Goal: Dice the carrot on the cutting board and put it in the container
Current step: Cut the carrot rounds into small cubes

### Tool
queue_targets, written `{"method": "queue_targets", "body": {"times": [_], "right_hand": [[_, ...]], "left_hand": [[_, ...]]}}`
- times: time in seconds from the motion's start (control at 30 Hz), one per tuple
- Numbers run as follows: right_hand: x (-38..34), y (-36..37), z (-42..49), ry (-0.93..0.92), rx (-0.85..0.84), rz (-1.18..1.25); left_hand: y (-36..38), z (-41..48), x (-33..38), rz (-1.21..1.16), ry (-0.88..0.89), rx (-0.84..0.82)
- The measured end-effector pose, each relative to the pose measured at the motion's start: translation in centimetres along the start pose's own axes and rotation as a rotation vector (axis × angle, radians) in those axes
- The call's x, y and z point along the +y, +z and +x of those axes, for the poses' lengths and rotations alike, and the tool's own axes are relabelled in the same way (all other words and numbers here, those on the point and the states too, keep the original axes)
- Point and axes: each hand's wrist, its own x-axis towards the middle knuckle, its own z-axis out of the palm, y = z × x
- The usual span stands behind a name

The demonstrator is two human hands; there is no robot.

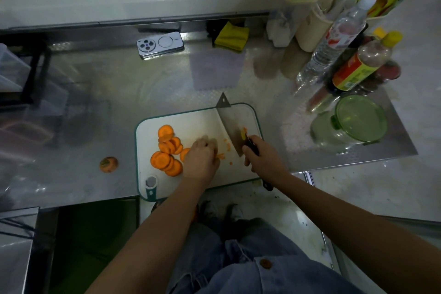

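While the left hand (pixel 201 157) curls its fingers over carrot pieces (pixel 221 156) to steady them, the right hand (pixel 262 157) grips the cleaver (pixel 232 131); uncut slices (pixel 167 150) lie at nine o'clock.

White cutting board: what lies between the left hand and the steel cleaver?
In the head view, a few small orange carrot bits lie scattered on the white cutting board between the left hand and the steel cleaver.

Reflective steel countertop (pixel 95 93) spanned the frame, white window ledge (pixel 95 5) ran along its far edge, pale floor (pixel 381 188) lay at the right, light was dim.
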Motion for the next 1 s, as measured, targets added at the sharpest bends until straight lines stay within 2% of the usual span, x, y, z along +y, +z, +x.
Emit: {"method": "queue_targets", "body": {"times": [0.17,0.3,0.53,0.73,1.0], "right_hand": [[0.0,0.4,-0.4,-0.048,-0.051,-0.026],[-0.4,1.2,-0.4,-0.123,-0.077,-0.162],[-0.5,1.5,-0.5,-0.189,-0.053,-0.309],[-0.5,2.3,-0.2,-0.225,-0.041,-0.47],[-0.5,4.0,1.5,-0.178,-0.107,-0.546]], "left_hand": [[0.2,0.2,-0.5,-0.119,-0.097,0.057],[0.3,0.3,-0.9,-0.199,-0.134,0.102],[0.5,0.5,-1.4,-0.199,-0.117,0.171],[0.8,0.0,-1.2,-0.157,-0.092,0.16],[0.7,0.0,-1.1,-0.234,-0.095,0.194]]}}
